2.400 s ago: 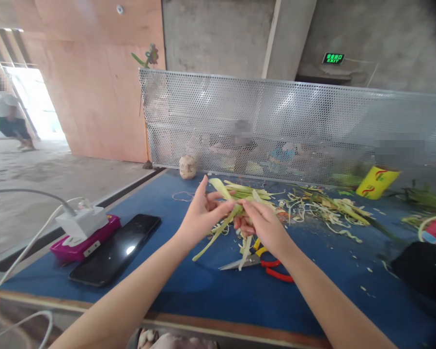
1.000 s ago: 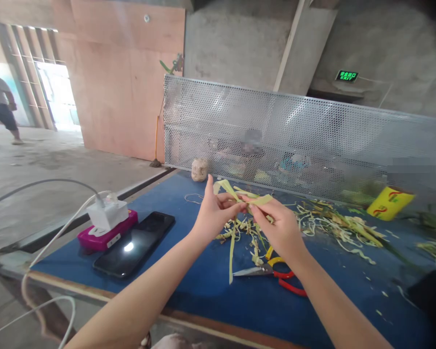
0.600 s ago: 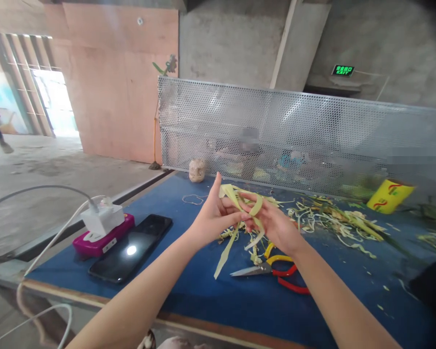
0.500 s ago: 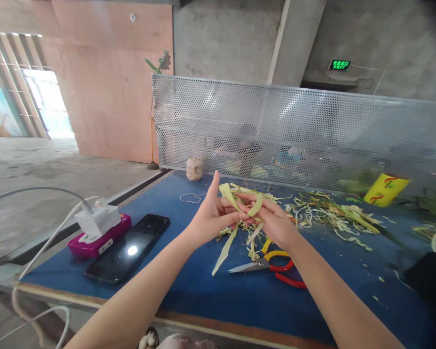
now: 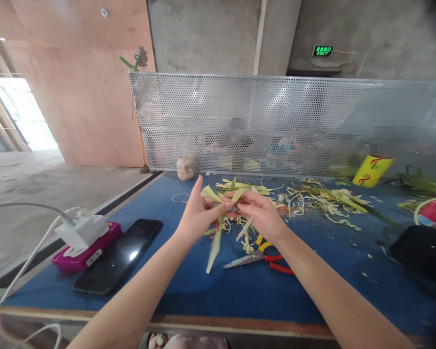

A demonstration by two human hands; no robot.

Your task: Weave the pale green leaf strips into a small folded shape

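Note:
My left hand and my right hand meet above the blue table, both pinching the same pale green leaf strip. The strip bends between my fingertips and one long end hangs down toward the table, blurred. My left index finger points up; the thumb presses the strip. Right under my right hand lie scissors with yellow and red handles.
A heap of leaf scraps spreads across the far table. A black phone and a pink box with a white charger lie at the left. A yellow cup stands by the perforated metal screen. A black object sits at right.
The loop of strip held over my right fingers has been pulled flatter between both hands. The hanging end swung down. The view turned right, and the person at the doorway passed out of sight.

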